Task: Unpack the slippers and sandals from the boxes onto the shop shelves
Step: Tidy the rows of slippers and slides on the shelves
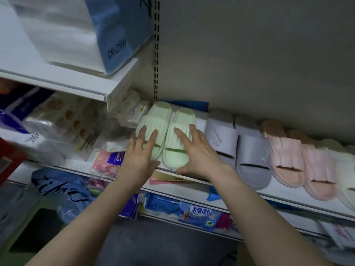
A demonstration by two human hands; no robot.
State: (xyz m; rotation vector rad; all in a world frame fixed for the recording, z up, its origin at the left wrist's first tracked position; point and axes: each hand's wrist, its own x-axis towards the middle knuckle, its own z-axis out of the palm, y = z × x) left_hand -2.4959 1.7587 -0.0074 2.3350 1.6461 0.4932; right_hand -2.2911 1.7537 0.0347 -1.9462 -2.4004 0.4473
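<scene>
Green ribbed foam slippers (pixel 166 137) sit paired on the white shelf (pixel 194 186); left hand (pixel 141 152) and right hand (pixel 194 150), fingers spread wide, rest atop, apparently squaring them.

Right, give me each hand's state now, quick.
Left hand: open, fingers spread on the left green slipper.
Right hand: open, fingers spread over the right green slipper, thumb at its toe; no closed grip.
</scene>
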